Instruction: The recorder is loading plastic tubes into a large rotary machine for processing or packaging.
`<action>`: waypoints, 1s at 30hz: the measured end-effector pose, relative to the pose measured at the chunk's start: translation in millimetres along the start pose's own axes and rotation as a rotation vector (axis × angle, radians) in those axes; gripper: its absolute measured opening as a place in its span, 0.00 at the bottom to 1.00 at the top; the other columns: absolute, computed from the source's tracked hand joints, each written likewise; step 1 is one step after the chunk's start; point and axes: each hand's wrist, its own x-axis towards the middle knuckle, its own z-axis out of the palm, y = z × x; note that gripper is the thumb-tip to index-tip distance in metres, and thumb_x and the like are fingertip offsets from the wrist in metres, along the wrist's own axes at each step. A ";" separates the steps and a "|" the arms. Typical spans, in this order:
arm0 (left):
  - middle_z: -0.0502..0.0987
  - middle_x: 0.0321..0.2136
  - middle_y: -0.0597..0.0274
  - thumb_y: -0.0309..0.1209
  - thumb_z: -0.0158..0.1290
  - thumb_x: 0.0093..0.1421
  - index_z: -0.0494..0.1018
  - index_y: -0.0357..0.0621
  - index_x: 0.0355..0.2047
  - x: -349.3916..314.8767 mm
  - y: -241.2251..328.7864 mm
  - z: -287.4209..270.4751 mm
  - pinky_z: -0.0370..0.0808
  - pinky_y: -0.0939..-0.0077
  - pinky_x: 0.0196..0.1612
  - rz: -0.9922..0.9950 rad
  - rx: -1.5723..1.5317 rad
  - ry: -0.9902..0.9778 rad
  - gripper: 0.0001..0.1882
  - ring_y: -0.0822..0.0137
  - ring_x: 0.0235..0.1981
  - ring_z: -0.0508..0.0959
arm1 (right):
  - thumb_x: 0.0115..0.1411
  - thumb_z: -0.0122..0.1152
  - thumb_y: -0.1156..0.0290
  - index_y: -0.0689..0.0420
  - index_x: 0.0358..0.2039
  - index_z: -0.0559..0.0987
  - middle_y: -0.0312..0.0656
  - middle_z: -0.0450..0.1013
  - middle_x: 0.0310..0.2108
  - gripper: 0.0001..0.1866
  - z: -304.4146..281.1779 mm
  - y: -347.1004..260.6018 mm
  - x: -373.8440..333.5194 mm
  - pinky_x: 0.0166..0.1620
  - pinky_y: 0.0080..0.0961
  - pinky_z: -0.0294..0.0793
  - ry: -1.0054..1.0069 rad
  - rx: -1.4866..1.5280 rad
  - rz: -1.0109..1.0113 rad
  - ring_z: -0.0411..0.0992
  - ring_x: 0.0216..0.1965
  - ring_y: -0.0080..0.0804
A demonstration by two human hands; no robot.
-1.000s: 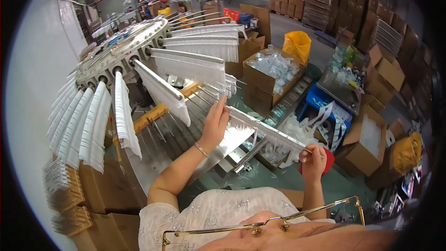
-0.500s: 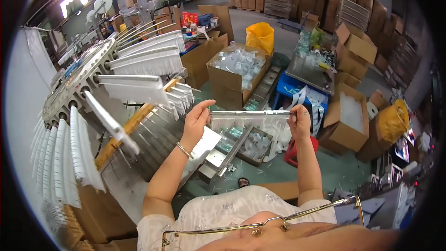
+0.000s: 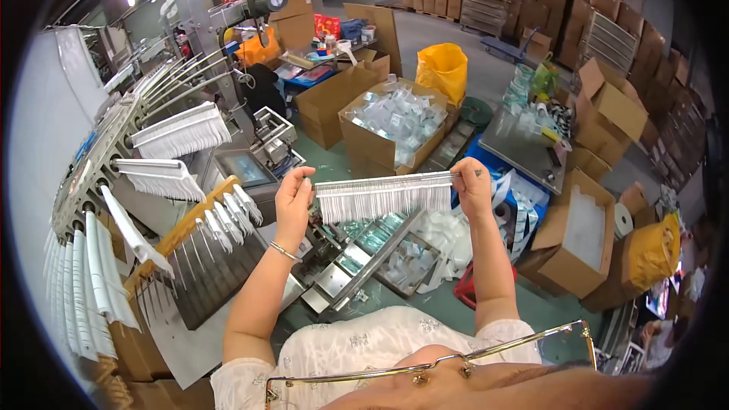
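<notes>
Currently, the right hand (image 3: 474,186) is gripping one end of a metal rod (image 3: 387,179), while the left hand (image 3: 293,196) is standing at the other end (whether its fingers are closing on the metal, I cannot tell). White strips (image 3: 383,200) are hanging in a row from the rod, which is spanning the gap between the hands, in view above a metal trough (image 3: 332,281). Handling it well is probably calling for a level hold, since a dip could be sending strips sliding, and for fingertips staying clear of the fringe.
</notes>
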 end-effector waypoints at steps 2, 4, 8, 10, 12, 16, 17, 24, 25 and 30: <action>0.63 0.23 0.74 0.23 0.41 0.63 0.68 0.39 0.42 9.2 -1.1 3.9 0.55 0.87 0.23 0.020 0.013 0.043 0.09 0.82 0.20 0.57 | 0.61 0.54 0.56 0.61 0.24 0.74 0.28 0.58 0.14 0.19 -2.5 2.2 15.2 0.20 0.15 0.48 -0.025 0.010 0.017 0.51 0.16 0.14; 0.64 0.23 0.74 0.23 0.41 0.63 0.68 0.40 0.41 15.3 -1.2 4.8 0.55 0.86 0.23 0.019 0.003 0.066 0.09 0.83 0.21 0.58 | 0.61 0.54 0.57 0.61 0.24 0.74 0.28 0.59 0.14 0.19 -3.5 5.7 27.9 0.20 0.14 0.48 -0.043 0.044 0.028 0.51 0.16 0.13; 0.63 0.22 0.75 0.24 0.42 0.62 0.69 0.40 0.38 26.3 -2.7 8.0 0.56 0.87 0.24 0.008 0.139 0.119 0.06 0.84 0.21 0.58 | 0.62 0.52 0.59 0.60 0.23 0.73 0.28 0.58 0.13 0.18 -2.5 17.9 43.2 0.20 0.15 0.49 -0.020 -0.081 0.033 0.52 0.15 0.14; 0.63 0.22 0.75 0.24 0.42 0.62 0.69 0.40 0.38 30.4 -1.0 6.9 0.56 0.88 0.24 -0.026 0.209 0.211 0.06 0.84 0.21 0.58 | 0.62 0.51 0.59 0.60 0.23 0.73 0.28 0.58 0.13 0.18 3.5 27.6 62.5 0.20 0.15 0.49 -0.038 0.013 0.066 0.52 0.15 0.15; 0.63 0.22 0.75 0.24 0.42 0.62 0.68 0.41 0.38 34.5 0.1 6.7 0.56 0.88 0.23 0.052 0.141 0.169 0.06 0.84 0.21 0.58 | 0.62 0.51 0.58 0.60 0.24 0.73 0.28 0.57 0.13 0.18 2.6 34.4 67.7 0.20 0.16 0.48 -0.080 0.056 0.031 0.52 0.15 0.15; 0.61 0.21 0.76 0.25 0.43 0.60 0.68 0.44 0.38 43.3 1.5 6.9 0.53 0.88 0.21 0.056 0.110 0.193 0.07 0.84 0.20 0.57 | 0.62 0.52 0.60 0.60 0.24 0.73 0.28 0.57 0.14 0.16 1.3 37.0 88.8 0.19 0.15 0.48 -0.121 0.077 0.037 0.52 0.15 0.14; 0.62 0.22 0.75 0.25 0.43 0.59 0.68 0.44 0.38 46.7 1.2 6.8 0.54 0.89 0.21 0.061 0.163 0.223 0.08 0.84 0.21 0.58 | 0.61 0.52 0.61 0.60 0.24 0.73 0.28 0.57 0.14 0.16 0.9 35.7 93.3 0.19 0.15 0.48 -0.135 0.083 0.050 0.52 0.15 0.14; 0.66 0.24 0.71 0.24 0.46 0.60 0.65 0.44 0.37 94.9 2.1 -6.0 0.62 0.87 0.23 0.194 0.246 0.522 0.06 0.82 0.22 0.63 | 0.63 0.47 0.63 0.61 0.30 0.72 0.38 0.67 0.17 0.14 26.4 42.7 130.7 0.19 0.16 0.59 -0.347 0.319 0.108 0.61 0.15 0.22; 0.67 0.23 0.70 0.23 0.46 0.60 0.65 0.43 0.36 102.5 4.6 -10.8 0.65 0.84 0.25 0.244 0.348 0.576 0.04 0.80 0.22 0.65 | 0.63 0.47 0.63 0.61 0.30 0.72 0.39 0.68 0.17 0.14 37.5 50.4 138.1 0.19 0.16 0.59 -0.317 0.340 0.127 0.62 0.15 0.23; 0.74 0.28 0.56 0.22 0.47 0.56 0.73 0.43 0.40 122.2 27.5 -28.7 0.71 0.68 0.37 0.686 0.790 0.808 0.11 0.59 0.31 0.74 | 0.63 0.47 0.64 0.60 0.30 0.73 0.40 0.69 0.18 0.13 88.2 78.2 171.4 0.19 0.17 0.59 -0.276 0.513 0.099 0.62 0.16 0.23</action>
